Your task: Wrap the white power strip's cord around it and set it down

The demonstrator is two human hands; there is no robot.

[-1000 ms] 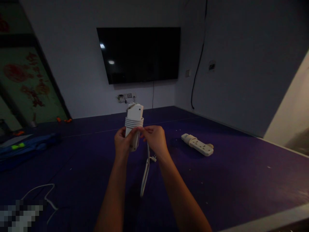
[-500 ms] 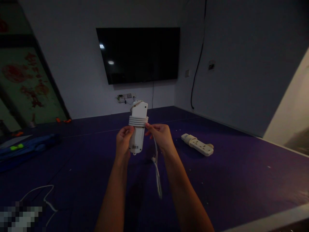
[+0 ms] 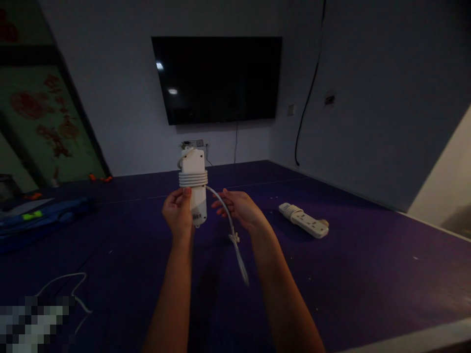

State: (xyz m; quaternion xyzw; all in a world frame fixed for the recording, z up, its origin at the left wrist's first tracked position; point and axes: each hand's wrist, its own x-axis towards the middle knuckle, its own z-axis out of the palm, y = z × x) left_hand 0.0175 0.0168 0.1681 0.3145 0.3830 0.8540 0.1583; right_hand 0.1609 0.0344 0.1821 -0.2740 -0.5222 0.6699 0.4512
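Note:
My left hand (image 3: 178, 208) grips a white power strip (image 3: 198, 203) upright, thumb across its back and the fingers behind. Several turns of white cord (image 3: 193, 179) wrap around the strip's middle. From these turns a loose length of cord (image 3: 231, 223) curves down to the right and ends in a hanging bundle (image 3: 241, 267), tied partway. Beside that length, my right hand (image 3: 241, 208) is open with its fingers apart; the cord passes in front of its fingertips, and whether they touch it is unclear. A second power strip (image 3: 307, 223), cord wound round one end, lies on the purple surface to the right.
A purple surface (image 3: 353, 264) stretches toward the walls. Blue fabric (image 3: 55, 213) lies at the left, and a thin white cable (image 3: 79, 301) at lower left runs near a blurred-out object. A television (image 3: 221, 81) hangs on the far wall, above sockets. A black cable (image 3: 309, 93) dangles at the right.
My right hand has let go of the cord at the strip's edge and opened. The strip has shifted left in my left hand, and the loose cord now arcs out from it.

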